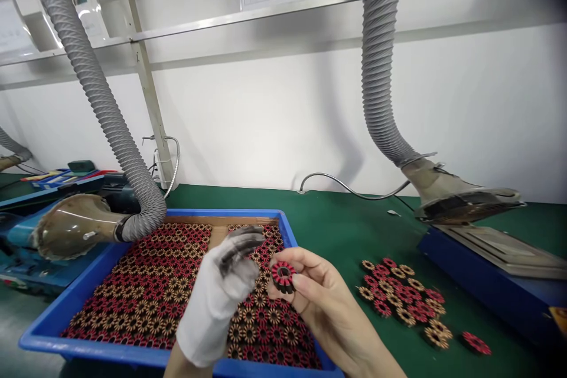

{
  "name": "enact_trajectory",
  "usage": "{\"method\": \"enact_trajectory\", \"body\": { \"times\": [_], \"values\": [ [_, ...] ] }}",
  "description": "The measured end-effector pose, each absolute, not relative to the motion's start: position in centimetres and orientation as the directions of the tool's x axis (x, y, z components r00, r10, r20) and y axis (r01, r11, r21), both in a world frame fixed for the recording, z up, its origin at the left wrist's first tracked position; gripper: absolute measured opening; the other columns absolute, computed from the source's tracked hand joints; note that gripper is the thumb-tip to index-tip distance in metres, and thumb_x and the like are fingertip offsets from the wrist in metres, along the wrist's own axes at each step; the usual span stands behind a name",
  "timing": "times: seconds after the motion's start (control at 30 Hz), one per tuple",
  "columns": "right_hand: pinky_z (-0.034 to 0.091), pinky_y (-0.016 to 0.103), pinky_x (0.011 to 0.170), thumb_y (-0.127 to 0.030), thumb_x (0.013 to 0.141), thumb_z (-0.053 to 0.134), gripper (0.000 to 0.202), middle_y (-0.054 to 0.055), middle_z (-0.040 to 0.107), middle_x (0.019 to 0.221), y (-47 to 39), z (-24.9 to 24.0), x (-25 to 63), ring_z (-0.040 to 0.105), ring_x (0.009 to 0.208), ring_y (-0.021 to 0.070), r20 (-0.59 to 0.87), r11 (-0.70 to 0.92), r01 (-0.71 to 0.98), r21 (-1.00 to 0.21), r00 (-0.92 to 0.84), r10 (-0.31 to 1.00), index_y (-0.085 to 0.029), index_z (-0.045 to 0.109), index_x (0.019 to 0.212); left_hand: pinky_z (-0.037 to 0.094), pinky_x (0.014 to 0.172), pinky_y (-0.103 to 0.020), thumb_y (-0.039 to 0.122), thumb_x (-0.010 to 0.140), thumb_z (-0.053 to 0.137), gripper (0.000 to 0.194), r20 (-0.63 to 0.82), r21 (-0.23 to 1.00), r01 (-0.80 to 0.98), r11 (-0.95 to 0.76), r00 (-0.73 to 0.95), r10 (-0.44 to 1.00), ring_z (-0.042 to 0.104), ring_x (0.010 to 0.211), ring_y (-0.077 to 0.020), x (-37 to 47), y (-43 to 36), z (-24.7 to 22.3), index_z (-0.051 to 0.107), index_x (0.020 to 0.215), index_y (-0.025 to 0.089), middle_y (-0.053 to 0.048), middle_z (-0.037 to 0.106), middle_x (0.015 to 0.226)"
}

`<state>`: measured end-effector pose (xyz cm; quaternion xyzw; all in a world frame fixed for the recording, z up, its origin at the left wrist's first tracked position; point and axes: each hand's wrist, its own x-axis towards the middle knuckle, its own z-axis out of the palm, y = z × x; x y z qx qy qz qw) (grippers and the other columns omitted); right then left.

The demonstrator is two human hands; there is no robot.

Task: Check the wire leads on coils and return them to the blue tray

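Note:
My right hand (323, 301), bare, pinches a ring-shaped motor stator core (283, 275) between thumb and fingers. Its upper face is red with radial teeth, its side is dark, and a hole shows in the middle. Close by on the left is my left hand (221, 283), in a white glove with blackened fingertips. Its fingers are apart, slightly blurred, and nothing shows between them. Both hands are above a blue tray (290, 230) holding rows of red and tan stator cores (155, 283).
A loose pile of stator cores (401, 292) lies on the green tabletop (328, 224), with a single red one (476, 343) nearer the front. Flexible ducts hang on the left (93, 71) and right (378, 59). A blue box-shaped device (482, 283) stands at right.

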<state>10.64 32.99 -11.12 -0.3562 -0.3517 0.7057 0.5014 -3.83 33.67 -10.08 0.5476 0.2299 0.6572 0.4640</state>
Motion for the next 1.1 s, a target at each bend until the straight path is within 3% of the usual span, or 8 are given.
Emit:
{"method": "enact_trajectory", "body": {
  "times": [0.1, 0.2, 0.37, 0.5, 0.67, 0.73, 0.9, 1.1],
  "values": [
    [0.052, 0.014, 0.061, -0.036, 0.034, 0.088, 0.076, -0.003, 0.056, 0.086, 33.1, -11.3, 10.2, 0.056, 0.066, -0.0003, -0.146, -0.269, -0.527, -0.806, -0.265, 0.953, -0.014, 0.046, 0.093, 0.052, 0.079, -0.014, -0.003, 0.063, 0.067, 0.033, 0.476, 0.860, -0.293, -0.418, 0.167, 0.863, 0.068, 0.081, -0.0146, -3.6, 33.5, -9.7, 0.077, 0.086, 0.017, -0.009, 0.069, 0.095],
    [0.055, 0.017, 0.065, -0.033, 0.033, 0.089, 0.076, -0.004, 0.055, 0.084, 33.2, -11.7, 9.9, 0.055, 0.067, -0.0011, -0.162, -0.289, -0.546, -0.787, -0.269, 0.949, -0.014, 0.045, 0.093, 0.053, 0.072, -0.012, 0.000, 0.066, 0.068, 0.022, 0.469, 0.827, -0.385, -0.409, 0.070, 0.881, 0.067, 0.076, -0.0119, -2.9, 33.4, -9.9, 0.076, 0.073, 0.020, -0.006, 0.069, 0.082],
    [0.054, 0.017, 0.061, -0.034, 0.033, 0.089, 0.075, -0.006, 0.050, 0.075, 33.2, -11.1, 10.0, 0.053, 0.060, -0.0012, -0.173, -0.302, -0.518, -0.801, -0.283, 0.944, -0.011, 0.043, 0.087, 0.053, 0.078, -0.013, 0.001, 0.071, 0.067, 0.024, 0.522, 0.748, -0.423, -0.511, -0.100, 0.847, 0.067, 0.076, -0.0097, -2.7, 33.7, -10.8, 0.076, 0.076, 0.022, -0.002, 0.069, 0.082],
    [0.047, 0.016, 0.050, -0.042, 0.036, 0.087, 0.080, -0.004, 0.055, 0.075, 33.1, -10.4, 10.1, 0.056, 0.054, 0.0062, -0.198, -0.355, -0.524, -0.774, -0.333, 0.922, -0.015, 0.040, 0.095, 0.054, 0.076, -0.016, 0.014, 0.073, 0.071, 0.009, 0.482, 0.695, -0.438, -0.571, -0.306, 0.821, 0.068, 0.076, -0.0134, -4.1, 34.1, -11.1, 0.076, 0.077, 0.021, -0.004, 0.070, 0.083],
    [0.050, 0.017, 0.057, -0.041, 0.034, 0.088, 0.085, -0.004, 0.057, 0.076, 32.8, -10.4, 10.0, 0.060, 0.066, 0.0062, -0.236, -0.393, -0.685, -0.613, -0.317, 0.919, -0.019, 0.042, 0.102, 0.048, 0.087, -0.009, 0.000, 0.061, 0.074, 0.047, 0.588, 0.808, -0.078, -0.584, 0.063, 0.806, 0.064, 0.102, -0.0113, -4.3, 33.2, -10.5, 0.073, 0.101, 0.025, -0.001, 0.067, 0.108],
    [0.050, 0.017, 0.063, -0.042, 0.033, 0.089, 0.086, -0.004, 0.059, 0.080, 32.6, -10.4, 9.9, 0.060, 0.071, 0.0048, -0.251, -0.401, -0.712, -0.576, -0.313, 0.916, -0.019, 0.045, 0.103, 0.048, 0.089, -0.009, -0.001, 0.064, 0.072, 0.045, 0.628, 0.777, -0.046, -0.628, 0.136, 0.766, 0.063, 0.101, -0.0088, -3.7, 32.7, -10.2, 0.072, 0.101, 0.025, 0.001, 0.066, 0.108],
    [0.043, 0.007, 0.059, -0.034, 0.033, 0.089, 0.079, -0.005, 0.061, 0.084, 32.6, -10.2, 9.7, 0.056, 0.067, -0.0022, -0.253, -0.420, -0.721, -0.551, -0.336, 0.907, -0.018, 0.049, 0.099, 0.050, 0.080, -0.009, 0.001, 0.068, 0.073, 0.028, 0.707, 0.707, -0.146, -0.692, 0.117, 0.698, 0.064, 0.084, -0.0061, -3.0, 32.7, -9.7, 0.073, 0.087, 0.023, 0.002, 0.068, 0.090],
    [0.051, 0.018, 0.056, -0.035, 0.031, 0.090, 0.086, -0.006, 0.058, 0.082, 32.9, -11.0, 9.6, 0.058, 0.061, 0.0037, -0.243, -0.427, -0.667, -0.610, -0.356, 0.902, -0.019, 0.039, 0.099, 0.052, 0.078, -0.013, 0.005, 0.076, 0.067, 0.018, 0.629, 0.747, -0.360, -0.559, 0.107, 0.770, 0.065, 0.081, -0.0093, -3.3, 32.9, -10.3, 0.076, 0.081, 0.020, -0.003, 0.068, 0.085]
  ]
}}
